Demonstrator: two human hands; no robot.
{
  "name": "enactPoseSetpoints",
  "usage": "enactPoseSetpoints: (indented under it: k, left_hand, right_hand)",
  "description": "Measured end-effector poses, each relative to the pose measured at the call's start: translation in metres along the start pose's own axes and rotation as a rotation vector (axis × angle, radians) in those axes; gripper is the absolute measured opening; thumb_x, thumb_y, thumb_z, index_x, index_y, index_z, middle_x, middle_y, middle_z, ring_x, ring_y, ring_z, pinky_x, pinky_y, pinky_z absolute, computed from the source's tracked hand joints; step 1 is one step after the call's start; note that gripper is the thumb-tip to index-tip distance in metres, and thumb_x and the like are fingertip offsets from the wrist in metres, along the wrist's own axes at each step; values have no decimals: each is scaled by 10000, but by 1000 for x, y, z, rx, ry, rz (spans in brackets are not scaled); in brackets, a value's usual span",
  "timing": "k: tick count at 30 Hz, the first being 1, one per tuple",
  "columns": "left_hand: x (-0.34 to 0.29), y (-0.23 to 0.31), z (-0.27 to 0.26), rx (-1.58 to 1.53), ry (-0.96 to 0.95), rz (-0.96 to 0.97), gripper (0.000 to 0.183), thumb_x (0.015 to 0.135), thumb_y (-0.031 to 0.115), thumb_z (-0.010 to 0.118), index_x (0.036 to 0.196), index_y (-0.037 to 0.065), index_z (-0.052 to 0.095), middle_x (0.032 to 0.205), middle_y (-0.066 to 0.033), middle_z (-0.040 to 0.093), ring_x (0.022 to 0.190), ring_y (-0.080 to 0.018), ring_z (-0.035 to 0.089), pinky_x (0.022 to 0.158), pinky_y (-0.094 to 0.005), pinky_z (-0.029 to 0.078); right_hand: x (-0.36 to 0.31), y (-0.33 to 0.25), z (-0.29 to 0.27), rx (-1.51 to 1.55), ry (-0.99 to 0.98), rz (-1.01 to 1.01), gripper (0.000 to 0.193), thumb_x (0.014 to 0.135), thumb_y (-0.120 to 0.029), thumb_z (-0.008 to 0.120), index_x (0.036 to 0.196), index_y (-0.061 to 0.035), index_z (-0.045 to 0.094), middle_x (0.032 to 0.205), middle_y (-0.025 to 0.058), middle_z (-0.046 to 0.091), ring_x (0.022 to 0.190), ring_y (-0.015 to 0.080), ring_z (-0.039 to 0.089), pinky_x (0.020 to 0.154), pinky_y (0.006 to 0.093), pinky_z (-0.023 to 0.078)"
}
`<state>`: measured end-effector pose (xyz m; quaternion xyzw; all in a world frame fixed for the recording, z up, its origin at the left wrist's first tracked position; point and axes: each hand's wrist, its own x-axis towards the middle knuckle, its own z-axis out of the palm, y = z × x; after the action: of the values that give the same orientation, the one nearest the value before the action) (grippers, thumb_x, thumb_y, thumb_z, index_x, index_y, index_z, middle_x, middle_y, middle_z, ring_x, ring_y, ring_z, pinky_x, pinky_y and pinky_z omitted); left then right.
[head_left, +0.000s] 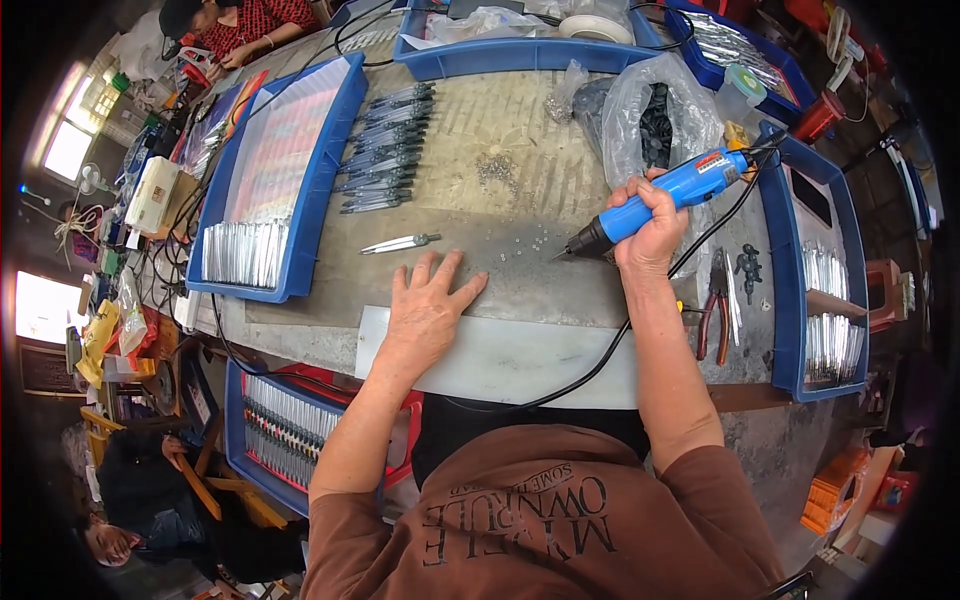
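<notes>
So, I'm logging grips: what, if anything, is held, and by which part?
The right hand holds the blue power screwdriver around its body, just behind the black nose. The left hand lies palm down, holding nothing visible.

Power tool (708,176) partly hidden by right fingers (657,204), scattered bits (497,168) too small to identify, co-worker (262,28) cut off at top

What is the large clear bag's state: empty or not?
Not empty: dark pieces show inside the large clear bag; how full, cannot tell.
</notes>
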<state>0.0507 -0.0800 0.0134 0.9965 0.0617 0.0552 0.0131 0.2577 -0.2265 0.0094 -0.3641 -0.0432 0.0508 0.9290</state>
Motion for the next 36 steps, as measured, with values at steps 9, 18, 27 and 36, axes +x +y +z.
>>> enactPoseSetpoints:
  k: [9, 18, 27, 36]
  left_hand:
    - [1, 2, 4, 5, -3, -13, 431, 708, 45, 470, 1119, 166, 522, 1230, -114, 401, 1122, -318, 365, 894, -524, 301]
    - [-3, 3, 0, -25, 14, 5, 424, 691, 31, 478, 1078, 185, 555, 1204, -103, 428, 1115, -311, 376, 890, -525, 306]
    - [-3, -32, 3, -29, 291, -150, 370, 686, 19, 500, 1049, 83, 523, 1040, -80, 533, 975, -255, 472, 778, -382, 380]
    - [2, -73, 20, -43, 330, -261, 239, 728, 118, 582, 966, 124, 568, 929, -19, 554, 901, -219, 486, 711, -366, 373]
  right_hand:
    - [0, 0, 0, 6, 8, 12, 264, 630, -21, 534, 876, 9, 442, 740, 74, 455, 556, 169, 492, 486, 314, 459]
    - [0, 0, 0, 9, 16, 16, 261, 632, -18, 537, 874, 8, 444, 745, 75, 455, 554, 169, 491, 488, 314, 461]
    - [1, 1, 0, 5, 10, 12, 263, 630, -27, 530, 873, 6, 438, 712, 75, 450, 550, 177, 487, 488, 317, 456]
    - [-1, -2, 0, -10, -7, 33, 304, 633, -60, 525, 914, -6, 425, 679, 95, 490, 531, 209, 507, 487, 324, 434]
